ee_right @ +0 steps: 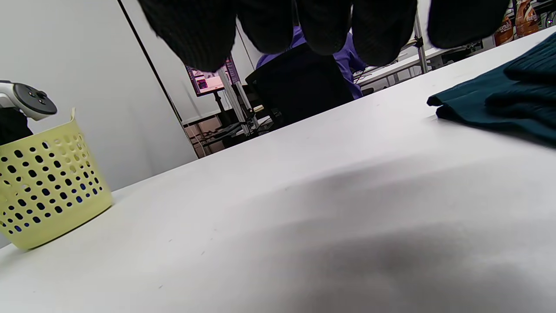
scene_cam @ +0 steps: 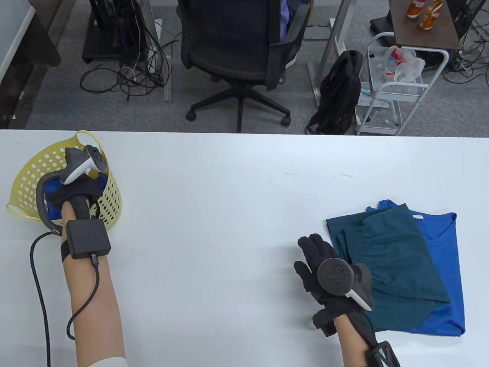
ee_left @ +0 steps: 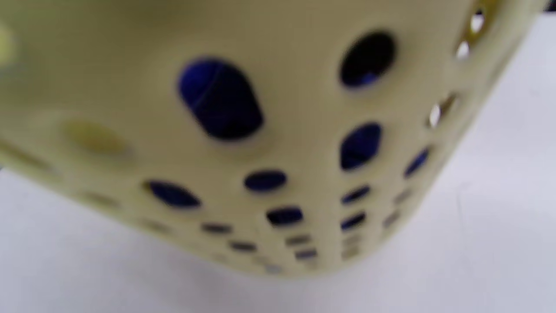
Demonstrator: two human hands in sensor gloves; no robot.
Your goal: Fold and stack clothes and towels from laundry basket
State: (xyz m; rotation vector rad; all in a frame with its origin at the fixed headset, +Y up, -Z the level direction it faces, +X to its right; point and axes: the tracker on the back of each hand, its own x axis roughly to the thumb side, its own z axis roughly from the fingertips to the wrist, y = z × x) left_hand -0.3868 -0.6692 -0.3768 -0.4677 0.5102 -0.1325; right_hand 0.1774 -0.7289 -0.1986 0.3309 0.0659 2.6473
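Note:
A yellow perforated laundry basket (scene_cam: 110, 198) stands at the table's left; its wall fills the left wrist view (ee_left: 304, 143), and it shows at the left of the right wrist view (ee_right: 47, 182). Blue cloth (scene_cam: 53, 189) lies inside it and shows through the holes (ee_left: 217, 98). My left hand (scene_cam: 74, 191) reaches down into the basket; its fingers are hidden. At the right, a folded teal garment (scene_cam: 389, 260) lies on a folded blue shirt (scene_cam: 443, 260); its edge shows in the right wrist view (ee_right: 491, 104). My right hand (scene_cam: 311, 260) is open and empty just left of the stack, fingers (ee_right: 321, 26) spread.
The white table (scene_cam: 229, 229) spans the view, with its far edge at the top. Beyond it stand an office chair (scene_cam: 237, 49), a black backpack (scene_cam: 340, 95) and a white cart (scene_cam: 397, 84). A cable (scene_cam: 40, 290) trails from my left wrist.

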